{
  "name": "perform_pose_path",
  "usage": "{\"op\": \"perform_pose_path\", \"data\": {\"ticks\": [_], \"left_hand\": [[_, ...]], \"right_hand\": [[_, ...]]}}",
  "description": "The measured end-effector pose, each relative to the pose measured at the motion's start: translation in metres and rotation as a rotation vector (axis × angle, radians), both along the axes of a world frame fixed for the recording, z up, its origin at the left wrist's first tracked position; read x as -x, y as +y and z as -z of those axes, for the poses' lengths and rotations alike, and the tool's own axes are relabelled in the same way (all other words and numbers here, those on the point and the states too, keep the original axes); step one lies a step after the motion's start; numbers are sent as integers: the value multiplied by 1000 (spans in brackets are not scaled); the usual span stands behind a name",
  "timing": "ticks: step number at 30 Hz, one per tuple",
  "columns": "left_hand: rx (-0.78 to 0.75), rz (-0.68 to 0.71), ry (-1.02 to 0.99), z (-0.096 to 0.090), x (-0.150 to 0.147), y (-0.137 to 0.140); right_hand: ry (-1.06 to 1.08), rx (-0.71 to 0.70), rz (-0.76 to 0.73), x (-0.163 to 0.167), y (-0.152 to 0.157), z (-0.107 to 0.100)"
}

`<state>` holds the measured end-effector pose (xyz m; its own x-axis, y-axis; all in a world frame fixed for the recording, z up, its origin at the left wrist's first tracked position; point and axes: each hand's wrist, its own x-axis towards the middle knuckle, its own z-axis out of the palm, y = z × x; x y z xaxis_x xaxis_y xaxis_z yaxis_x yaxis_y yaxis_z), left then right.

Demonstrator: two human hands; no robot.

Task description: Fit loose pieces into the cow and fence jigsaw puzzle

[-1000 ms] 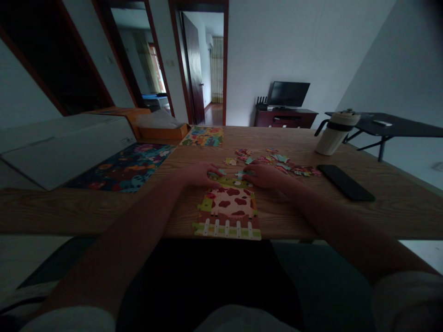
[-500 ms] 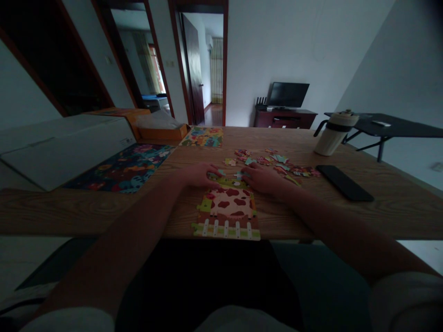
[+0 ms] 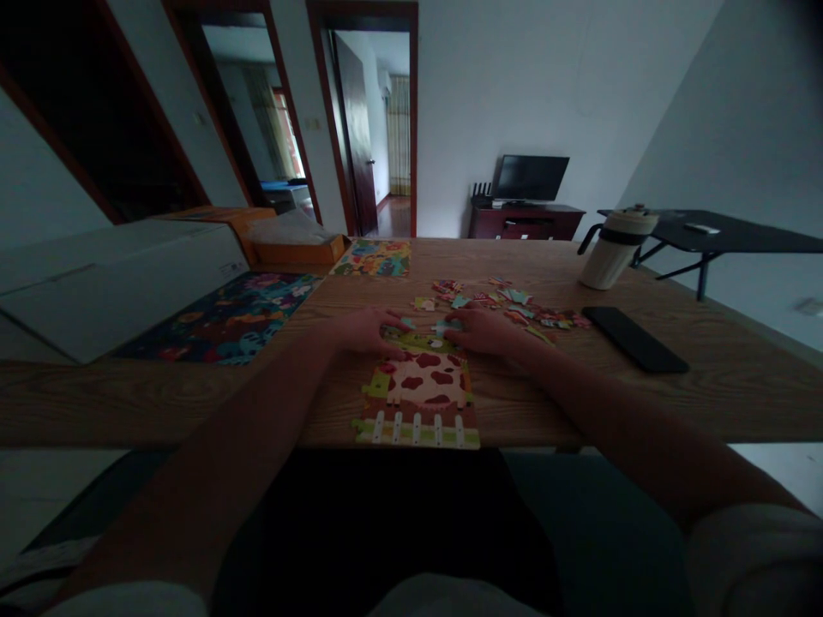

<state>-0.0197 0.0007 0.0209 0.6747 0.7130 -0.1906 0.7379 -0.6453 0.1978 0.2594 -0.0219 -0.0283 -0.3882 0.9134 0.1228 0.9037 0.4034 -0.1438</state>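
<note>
1. Table (image 3: 527, 411), flat and wood-grained, bears everything near the 2 hands; its finish looks smooth, so a stray push could make card slide easily.
2. Cow panel (image 3: 428, 386), a rough rectangle of joined printed card, lies flat between the forearms, its lower edge about at the table's front edge. A pull towards the body could tip that edge over or part the joints. Tabs jut from its left side; red-brown patches and white fence pickets mark its face.
3. Jug (image 3: 614, 253), cream with a dark band and black handle, stands well apart; a wide sweep of the right arm could knock it.
4. Black slab (image 3: 633, 338), matte-looking with rounded corners, lies near the right forearm, which could nudge it.
5. Left hand (image 3: 366, 332) bends over the panel's upper left, thumb and fingers spread; I cannot tell whether it grips. Uneven pressure could lift a corner.
6. Right hand (image 3: 485, 330) reaches the upper right, fingertips at a pale-blue piece (image 3: 442, 327); whether they clamp it cannot be told. Forcing a mismatched tab could bend the card.
7. Loose pieces (image 3: 546, 317), knobbed and overlapping, lie beyond the right hand; a brushing wrist could scatter them.
</note>
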Motion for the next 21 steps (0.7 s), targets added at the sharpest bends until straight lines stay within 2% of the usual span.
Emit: {"op": "perform_pose_path", "data": {"ticks": [4, 7, 11, 18, 21], "left_hand": [[-24, 2, -4, 6, 3, 4], [-32, -12, -6, 8, 0, 3], [-71, -14, 23, 6, -9, -5], [-80, 12, -36, 9, -9, -4], [-98, -91, -116, 1, 5, 5]], "right_hand": [[86, -21, 43, -9, 6, -6], [278, -76, 93, -29, 15, -20], [489, -82, 297, -62, 25, -39], [532, -83, 418, -90, 23, -50], [501, -100, 424, -97, 22, -51]]}}
